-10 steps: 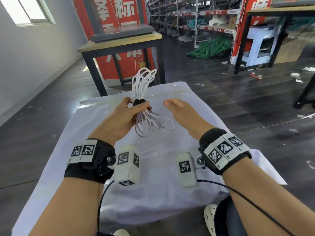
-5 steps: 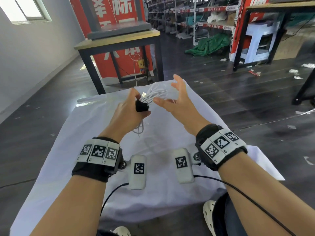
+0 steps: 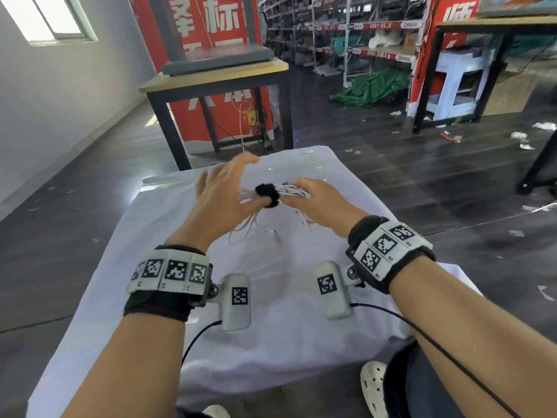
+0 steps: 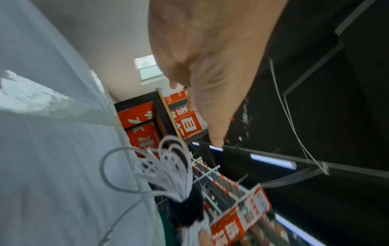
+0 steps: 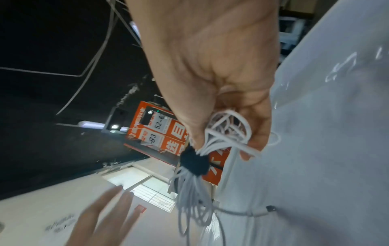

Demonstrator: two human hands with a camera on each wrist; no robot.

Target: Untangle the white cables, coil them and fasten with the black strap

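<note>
Setting the strapped bundle down is my read of the step; table (image 3: 271,297) under its white cloth is the landing spot, so I'd lower it flat at 12 o'clock of the wrists and not let the loose loops snag. White cables (image 3: 294,190) are coiled and cinched at the middle by the black strap (image 3: 267,193), held above the cloth, loops fanning to 8 o'clock and dangling. Strap looks wrapped; I can't tell if its end is fully stuck, so worth a press before letting go. Right hand (image 3: 316,200) pinches the loop end just beside the strap, thumb and fingers curled round the strands. Left hand (image 3: 223,197) is spread, fingers straight and blurred, beside the bundle; whether its thumb touches the strap I can't tell.
</note>
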